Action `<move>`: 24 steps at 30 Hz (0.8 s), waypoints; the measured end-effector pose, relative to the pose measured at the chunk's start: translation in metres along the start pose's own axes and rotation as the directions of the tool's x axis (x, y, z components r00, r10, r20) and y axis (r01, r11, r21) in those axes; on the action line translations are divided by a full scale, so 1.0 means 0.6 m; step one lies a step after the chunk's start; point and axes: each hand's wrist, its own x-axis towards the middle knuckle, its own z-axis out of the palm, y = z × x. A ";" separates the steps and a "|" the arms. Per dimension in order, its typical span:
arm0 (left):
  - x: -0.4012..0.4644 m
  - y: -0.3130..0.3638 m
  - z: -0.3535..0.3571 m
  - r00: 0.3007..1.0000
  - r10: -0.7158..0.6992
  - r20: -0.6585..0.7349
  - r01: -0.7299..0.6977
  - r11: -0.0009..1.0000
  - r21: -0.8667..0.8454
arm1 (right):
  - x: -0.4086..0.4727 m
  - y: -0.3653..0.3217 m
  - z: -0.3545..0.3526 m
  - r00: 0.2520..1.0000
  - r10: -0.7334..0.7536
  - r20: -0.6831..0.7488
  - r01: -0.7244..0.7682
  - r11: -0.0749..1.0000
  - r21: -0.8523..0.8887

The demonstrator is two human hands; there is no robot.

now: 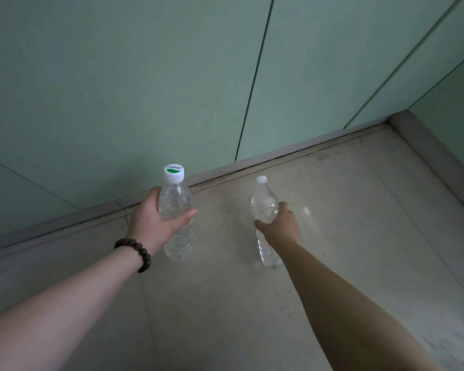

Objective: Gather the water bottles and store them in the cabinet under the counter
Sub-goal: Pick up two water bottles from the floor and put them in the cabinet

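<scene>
Two clear plastic water bottles with white caps stand out against the pale floor. My left hand (158,223), with a dark bead bracelet on its wrist, grips the left bottle (176,202) round its upper body; its cap carries a green mark. My right hand (281,226) wraps round the middle of the right bottle (264,207), which is upright or slightly tilted. Whether either bottle's base touches the floor I cannot tell. Closed pale green cabinet doors (145,89) rise just behind both bottles.
A grey plinth (279,159) runs along the foot of the cabinet doors and turns a corner at the right (397,119). Beige floor tiles (225,303) spread below my arms. Dark gaps separate the door panels.
</scene>
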 end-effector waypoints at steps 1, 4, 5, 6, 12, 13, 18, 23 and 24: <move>-0.007 0.010 -0.005 1.000 -0.013 -0.014 0.013 1.000 -0.002 | -0.013 -0.009 -0.015 1.000 -0.021 -0.014 0.021 1.000 0.022; -0.043 0.055 -0.033 0.996 -0.058 -0.064 0.058 0.998 -0.006 | -0.070 -0.045 -0.084 0.996 -0.065 -0.055 0.070 0.992 0.101; -0.059 0.077 -0.047 0.994 -0.074 -0.081 0.075 0.997 0.002 | -0.095 -0.060 -0.113 0.995 -0.069 -0.068 0.078 0.987 0.138; -0.076 0.101 -0.061 0.991 -0.091 -0.096 0.092 0.996 0.009 | -0.120 -0.073 -0.142 0.994 -0.071 -0.081 0.084 0.981 0.177; -0.185 0.305 -0.185 0.981 -0.139 -0.136 0.144 0.989 0.032 | -0.287 -0.185 -0.366 0.992 -0.054 -0.117 0.080 0.969 0.235; -0.202 0.343 -0.210 0.981 -0.139 -0.137 0.145 0.989 0.039 | -0.315 -0.206 -0.406 0.992 -0.056 -0.112 0.081 0.970 0.231; -0.270 0.538 -0.346 0.973 -0.134 -0.186 0.143 0.989 0.037 | -0.451 -0.322 -0.601 0.992 -0.086 -0.094 0.105 0.970 0.221; -0.348 0.703 -0.468 0.938 -0.148 -0.314 0.149 0.989 -0.021 | -0.570 -0.409 -0.753 0.983 -0.163 -0.086 0.177 0.964 0.200; -0.362 0.725 -0.490 0.927 -0.152 -0.342 0.149 0.988 -0.034 | -0.590 -0.423 -0.776 0.979 -0.186 -0.085 0.200 0.961 0.192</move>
